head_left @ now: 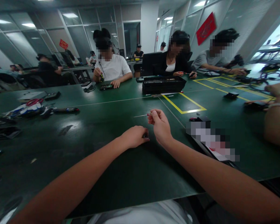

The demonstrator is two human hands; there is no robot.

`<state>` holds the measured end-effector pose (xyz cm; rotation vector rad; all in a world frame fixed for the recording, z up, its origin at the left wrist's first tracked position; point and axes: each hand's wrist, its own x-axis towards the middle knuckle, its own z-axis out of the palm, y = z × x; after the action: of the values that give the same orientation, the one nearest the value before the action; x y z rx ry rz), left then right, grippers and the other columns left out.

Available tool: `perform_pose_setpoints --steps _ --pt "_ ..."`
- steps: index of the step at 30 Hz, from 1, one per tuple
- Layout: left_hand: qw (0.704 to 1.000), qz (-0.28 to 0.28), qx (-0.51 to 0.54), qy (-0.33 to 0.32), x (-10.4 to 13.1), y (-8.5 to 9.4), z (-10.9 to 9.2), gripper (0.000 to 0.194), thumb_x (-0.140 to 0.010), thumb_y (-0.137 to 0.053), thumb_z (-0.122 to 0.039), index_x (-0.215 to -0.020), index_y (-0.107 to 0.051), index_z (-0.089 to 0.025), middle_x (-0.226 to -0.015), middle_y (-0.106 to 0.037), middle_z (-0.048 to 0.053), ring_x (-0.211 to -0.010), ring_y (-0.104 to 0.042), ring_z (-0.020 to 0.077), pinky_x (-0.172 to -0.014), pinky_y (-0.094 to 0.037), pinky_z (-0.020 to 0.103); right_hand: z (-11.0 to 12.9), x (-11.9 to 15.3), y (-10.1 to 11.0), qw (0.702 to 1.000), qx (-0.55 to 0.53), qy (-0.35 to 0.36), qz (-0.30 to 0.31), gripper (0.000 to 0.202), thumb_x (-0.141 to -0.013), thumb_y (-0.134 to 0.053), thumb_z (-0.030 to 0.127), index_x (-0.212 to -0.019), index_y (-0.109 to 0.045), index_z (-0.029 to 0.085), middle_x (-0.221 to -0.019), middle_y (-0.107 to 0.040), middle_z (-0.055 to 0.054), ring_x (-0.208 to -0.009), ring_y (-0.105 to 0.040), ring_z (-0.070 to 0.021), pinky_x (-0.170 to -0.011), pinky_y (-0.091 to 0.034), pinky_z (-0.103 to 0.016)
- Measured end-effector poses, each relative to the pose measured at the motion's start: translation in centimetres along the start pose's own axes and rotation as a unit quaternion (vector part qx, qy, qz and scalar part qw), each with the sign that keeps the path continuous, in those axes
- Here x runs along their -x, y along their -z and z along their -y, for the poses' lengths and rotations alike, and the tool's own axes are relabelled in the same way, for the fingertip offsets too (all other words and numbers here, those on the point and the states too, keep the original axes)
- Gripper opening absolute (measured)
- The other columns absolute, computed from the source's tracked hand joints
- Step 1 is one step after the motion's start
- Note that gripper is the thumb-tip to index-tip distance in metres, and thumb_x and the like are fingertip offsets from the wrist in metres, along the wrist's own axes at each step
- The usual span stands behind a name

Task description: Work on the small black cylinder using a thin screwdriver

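My right hand (161, 127) is closed around a slim screwdriver (141, 116). Its thin metal shaft points left and lies nearly level above the table, and a bit of red shows where it enters my fingers. Just left and slightly nearer, my left hand (134, 137) rests low over the green table (121, 180). Its fingers curl round a small dark thing (144, 135), mostly hidden by the hand, whose kind I cannot make out. The two hands are close together but apart.
A long black bin (163, 84) stands ahead, near yellow tape outlines (193, 110). To the right lies a black tray-like case (199, 143), partly blurred out. Tools and cables (29, 107) are heaped at left. Co-workers sit across the table, and another person's arm (277, 119) reaches in at right.
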<state>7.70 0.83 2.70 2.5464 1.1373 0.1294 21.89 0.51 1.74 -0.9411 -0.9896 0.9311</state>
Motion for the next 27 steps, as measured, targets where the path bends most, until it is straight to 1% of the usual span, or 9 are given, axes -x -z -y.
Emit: perform_pose_setpoints --steps 3,7,10,12,15,19,22,25,27 --pt "0.999 -0.022 0.046 0.018 1.0 0.4 0.4 0.023 -0.089 -0.064 -0.038 -0.104 -0.068 -0.021 -0.097 -0.071 0.005 -0.087 -0.067 0.023 -0.071 -0.047 0.033 -0.1 -0.1 0.1 1.0 0.003 0.001 0.0 0.02 -0.088 -0.06 0.046 -0.093 -0.061 0.026 -0.079 -0.061 0.002 -0.073 -0.057 -0.0151 -0.07 -0.047 -0.031" --pt "0.99 -0.078 0.102 0.062 2.7 1.4 1.5 0.022 -0.087 -0.064 -0.038 -0.101 -0.067 -0.022 -0.099 -0.071 0.004 -0.088 -0.066 0.0219 -0.074 -0.047 0.033 -0.4 -0.1 0.2 1.0 0.004 0.0 0.001 0.02 -0.089 -0.06 0.045 -0.093 -0.062 0.026 -0.08 -0.062 0.001 -0.073 -0.058 -0.0151 -0.069 -0.047 -0.031" --pt "0.976 -0.12 0.158 0.094 4.0 2.1 3.0 0.025 -0.089 -0.056 -0.039 -0.103 -0.068 -0.022 -0.093 -0.071 0.004 -0.084 -0.064 0.021 -0.076 -0.047 0.033 -0.5 -0.2 0.2 1.0 0.009 -0.011 -0.001 0.02 -0.088 -0.061 0.046 -0.092 -0.062 0.026 -0.079 -0.063 0.001 -0.073 -0.058 -0.0154 -0.069 -0.048 -0.031" --pt "0.96 -0.135 0.215 0.118 4.9 2.6 4.1 0.029 -0.09 -0.051 -0.038 -0.104 -0.069 -0.02 -0.088 -0.07 0.004 -0.076 -0.063 0.0193 -0.071 -0.047 0.032 -0.6 -0.2 0.3 1.0 0.01 -0.019 0.001 0.021 -0.087 -0.061 0.046 -0.093 -0.063 0.026 -0.079 -0.063 0.001 -0.073 -0.058 -0.0155 -0.069 -0.048 -0.031" --pt "0.915 -0.164 0.326 0.171 6.5 3.3 5.7 0.029 -0.087 -0.049 -0.036 -0.097 -0.068 -0.017 -0.08 -0.065 0.004 -0.065 -0.057 0.0158 -0.057 -0.042 0.027 -0.8 -0.3 0.3 1.0 0.005 -0.026 0.009 0.022 -0.088 -0.061 0.047 -0.093 -0.063 0.026 -0.08 -0.063 0.001 -0.072 -0.058 -0.015 -0.069 -0.047 -0.031" --pt "0.833 -0.246 0.444 0.22 9.3 4.3 7.4 0.02 -0.082 -0.05 -0.031 -0.088 -0.061 -0.016 -0.074 -0.058 0.003 -0.06 -0.052 0.0134 -0.047 -0.034 0.022 -0.9 -0.3 0.3 0.999 -0.001 -0.033 0.016 0.022 -0.088 -0.061 0.046 -0.092 -0.062 0.024 -0.079 -0.062 0.001 -0.071 -0.057 -0.0142 -0.067 -0.046 -0.03" --pt "0.778 -0.304 0.487 0.256 12.0 5.5 8.3 0.014 -0.082 -0.047 -0.026 -0.085 -0.057 -0.016 -0.073 -0.056 0.001 -0.06 -0.051 0.0128 -0.048 -0.036 0.021 -0.8 -0.2 0.2 0.999 0.003 -0.039 0.012 0.021 -0.087 -0.061 0.045 -0.09 -0.062 0.024 -0.078 -0.062 0.001 -0.07 -0.056 -0.0139 -0.066 -0.045 -0.03" --pt "0.715 -0.358 0.505 0.326 15.1 6.9 9.0 0.012 -0.084 -0.043 -0.019 -0.084 -0.054 -0.017 -0.072 -0.057 -0.001 -0.063 -0.051 0.0108 -0.053 -0.04 0.02 -0.8 -0.2 0.2 0.999 0.004 -0.04 0.014 0.022 -0.087 -0.062 0.046 -0.09 -0.063 0.024 -0.077 -0.062 0.001 -0.069 -0.056 -0.0139 -0.066 -0.045 -0.03" --pt "0.691 -0.387 0.496 0.356 17.3 7.7 9.6 0.01 -0.085 -0.044 -0.018 -0.081 -0.053 -0.017 -0.071 -0.057 -0.004 -0.064 -0.051 0.0094 -0.056 -0.042 0.018 -0.8 -0.1 0.2 0.999 0.002 -0.041 0.021 0.022 -0.087 -0.062 0.046 -0.09 -0.063 0.024 -0.077 -0.062 0.002 -0.069 -0.056 -0.014 -0.066 -0.045 -0.03"
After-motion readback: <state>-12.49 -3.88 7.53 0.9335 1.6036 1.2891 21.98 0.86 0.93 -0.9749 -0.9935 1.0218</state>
